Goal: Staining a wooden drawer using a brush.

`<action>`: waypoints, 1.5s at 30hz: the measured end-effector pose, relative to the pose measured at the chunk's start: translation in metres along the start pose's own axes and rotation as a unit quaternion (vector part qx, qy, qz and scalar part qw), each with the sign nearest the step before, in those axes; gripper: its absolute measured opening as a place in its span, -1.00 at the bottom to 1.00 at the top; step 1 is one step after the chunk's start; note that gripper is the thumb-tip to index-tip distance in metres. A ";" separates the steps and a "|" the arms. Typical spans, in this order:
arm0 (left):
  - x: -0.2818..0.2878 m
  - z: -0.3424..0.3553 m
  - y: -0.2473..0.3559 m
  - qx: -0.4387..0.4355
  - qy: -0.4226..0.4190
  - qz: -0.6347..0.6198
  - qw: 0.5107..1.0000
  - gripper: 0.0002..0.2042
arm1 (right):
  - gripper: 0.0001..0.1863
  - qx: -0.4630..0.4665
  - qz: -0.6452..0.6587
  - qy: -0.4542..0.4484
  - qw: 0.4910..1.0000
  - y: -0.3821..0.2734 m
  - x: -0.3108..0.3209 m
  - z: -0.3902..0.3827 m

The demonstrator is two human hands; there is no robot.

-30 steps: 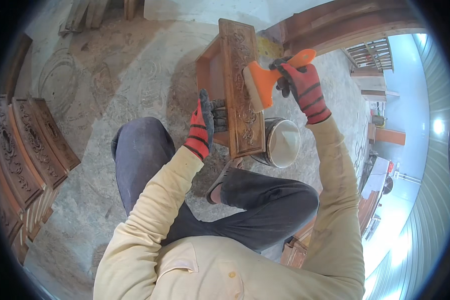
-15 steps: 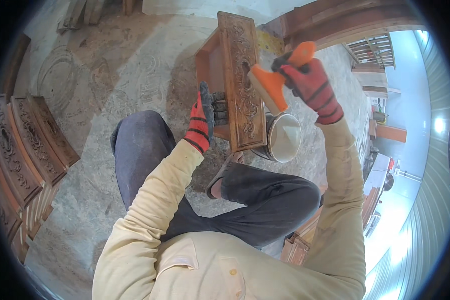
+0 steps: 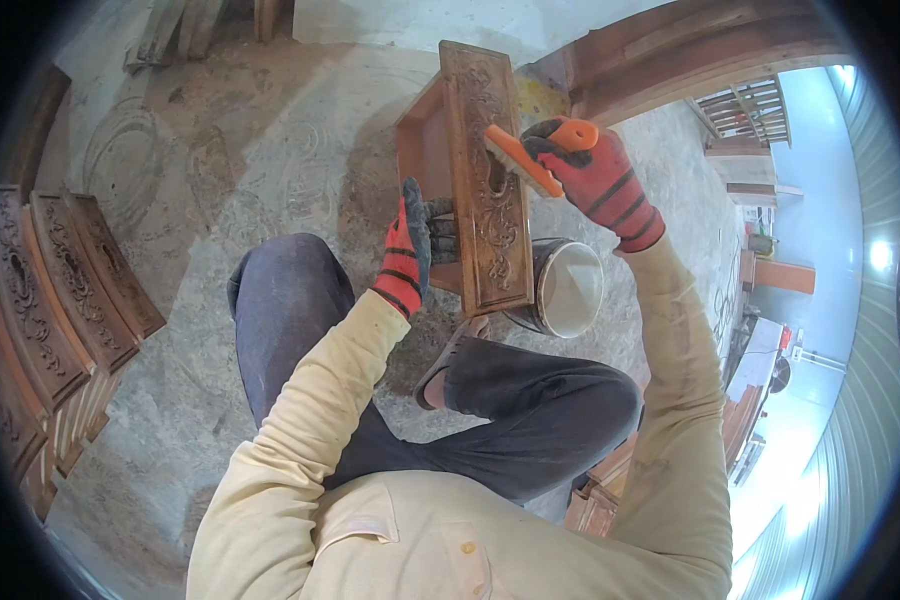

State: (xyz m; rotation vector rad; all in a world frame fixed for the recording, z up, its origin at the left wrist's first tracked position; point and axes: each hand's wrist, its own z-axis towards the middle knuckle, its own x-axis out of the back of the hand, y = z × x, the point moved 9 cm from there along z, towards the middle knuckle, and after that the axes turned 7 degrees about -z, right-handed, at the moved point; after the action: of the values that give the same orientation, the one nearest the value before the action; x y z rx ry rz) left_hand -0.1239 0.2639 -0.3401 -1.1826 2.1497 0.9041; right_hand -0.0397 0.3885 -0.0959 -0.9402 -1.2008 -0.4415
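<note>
Orange brush has tilted; bucket beside drawer looks pale inside, contents unclear.

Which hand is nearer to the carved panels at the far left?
Left. The left hand, at the drawer, is right of the panels; the right hand, holding the orange brush, is farther right.

At upper left, boards on a stained grey floor; at upper right, brown timber and a slatted frame; at far right, a bright lamp
</note>
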 end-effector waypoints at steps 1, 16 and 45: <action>0.000 -0.001 0.001 -0.003 0.002 -0.004 1.000 -0.21 | -0.79 -0.001 -0.013 -0.019 1.000 -0.001 -0.002 -0.003; -0.002 -0.003 -0.002 0.015 -0.023 -0.033 0.999 -0.18 | -0.78 0.010 0.125 -0.246 0.961 0.006 -0.013 -0.005; -0.006 -0.009 0.005 0.001 -0.002 0.035 0.999 -0.17 | -0.80 0.160 -0.048 0.017 0.986 0.027 0.003 0.114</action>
State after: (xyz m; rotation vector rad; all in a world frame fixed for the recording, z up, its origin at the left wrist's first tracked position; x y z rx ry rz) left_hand -0.1267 0.2622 -0.3284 -1.1107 2.2002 0.9319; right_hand -0.0862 0.4965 -0.0964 -0.5975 -1.2454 -0.3271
